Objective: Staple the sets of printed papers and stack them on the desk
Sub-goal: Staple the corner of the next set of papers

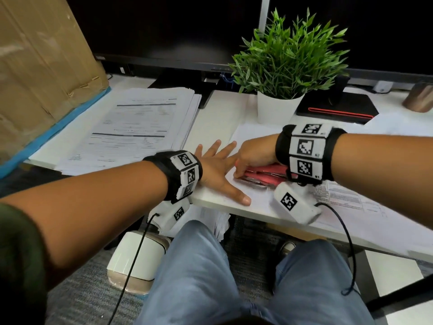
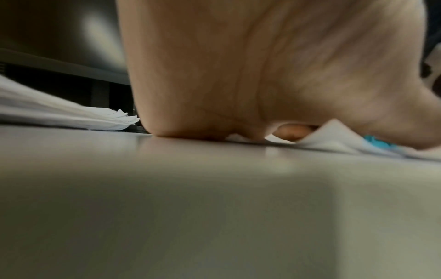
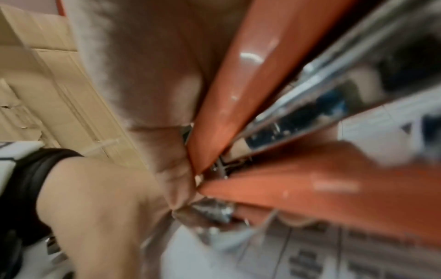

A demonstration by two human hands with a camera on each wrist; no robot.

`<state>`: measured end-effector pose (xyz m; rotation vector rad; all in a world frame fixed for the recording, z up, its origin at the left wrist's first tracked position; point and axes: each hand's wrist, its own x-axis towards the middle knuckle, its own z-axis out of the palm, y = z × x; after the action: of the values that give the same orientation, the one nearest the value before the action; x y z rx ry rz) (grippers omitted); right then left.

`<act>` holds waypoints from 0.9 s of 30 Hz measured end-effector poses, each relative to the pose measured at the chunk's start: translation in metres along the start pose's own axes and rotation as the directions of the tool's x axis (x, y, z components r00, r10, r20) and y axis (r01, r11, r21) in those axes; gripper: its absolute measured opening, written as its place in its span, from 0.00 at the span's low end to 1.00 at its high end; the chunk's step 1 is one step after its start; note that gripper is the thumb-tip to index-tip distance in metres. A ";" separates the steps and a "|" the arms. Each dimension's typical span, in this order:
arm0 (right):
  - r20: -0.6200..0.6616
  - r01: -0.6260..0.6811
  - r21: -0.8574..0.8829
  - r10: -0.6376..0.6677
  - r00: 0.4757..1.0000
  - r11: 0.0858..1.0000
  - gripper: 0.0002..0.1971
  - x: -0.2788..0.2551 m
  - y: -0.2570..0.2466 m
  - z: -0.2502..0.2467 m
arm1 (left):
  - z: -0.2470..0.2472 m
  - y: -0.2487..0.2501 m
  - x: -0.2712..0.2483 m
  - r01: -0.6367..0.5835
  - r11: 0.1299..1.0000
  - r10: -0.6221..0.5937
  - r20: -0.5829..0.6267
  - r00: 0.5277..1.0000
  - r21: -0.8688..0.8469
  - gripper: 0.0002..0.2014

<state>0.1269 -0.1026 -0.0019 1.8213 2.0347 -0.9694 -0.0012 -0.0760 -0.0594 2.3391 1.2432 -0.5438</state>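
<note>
A red stapler (image 1: 262, 178) lies on a set of printed papers (image 1: 339, 195) at the desk's front edge. My right hand (image 1: 253, 158) grips it from above; in the right wrist view its red body (image 3: 238, 79) and metal channel (image 3: 322, 98) fill the frame beside my palm. My left hand (image 1: 218, 167) lies flat with fingers spread, pressing the papers' left corner just left of the stapler. The left wrist view shows that palm (image 2: 238, 75) on the desk and a lifted paper corner (image 2: 331, 132). A tall stack of printed papers (image 1: 140, 127) sits at the left.
A potted green plant (image 1: 281, 73) stands behind the hands. Two dark monitors (image 1: 164, 29) line the back. A cardboard sheet (image 1: 39, 66) leans at the left. A black notebook (image 1: 337, 109) and a metal cup (image 1: 419, 97) sit at the right. My knees are under the desk edge (image 1: 234, 207).
</note>
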 end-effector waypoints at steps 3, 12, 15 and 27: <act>-0.183 0.009 -0.086 -0.024 0.983 0.996 0.11 0.000 0.008 -0.006 | -0.011 -0.004 -0.011 -0.052 0.947 0.002 -0.153 0.988 -0.318 0.42; -0.414 0.134 -0.185 -0.201 0.888 0.974 0.13 -0.011 0.009 -0.017 | -0.007 0.020 -0.049 -0.247 0.006 -0.229 -0.242 0.943 -0.969 0.11; -0.403 0.139 -0.265 -0.240 0.883 0.954 0.13 -0.011 0.007 -0.014 | -0.003 0.023 -0.052 -0.195 -0.192 -0.232 -0.148 0.961 -0.962 0.09; -0.346 0.204 -0.320 -0.315 0.884 0.925 0.19 -0.009 0.005 -0.007 | 0.014 0.001 -0.066 -0.247 -0.023 -0.312 -0.228 0.922 -0.969 0.06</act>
<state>0.1354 -0.1056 0.0065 1.7209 2.5575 -0.3546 -0.0365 -0.1284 -0.0366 0.9949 1.1431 0.7904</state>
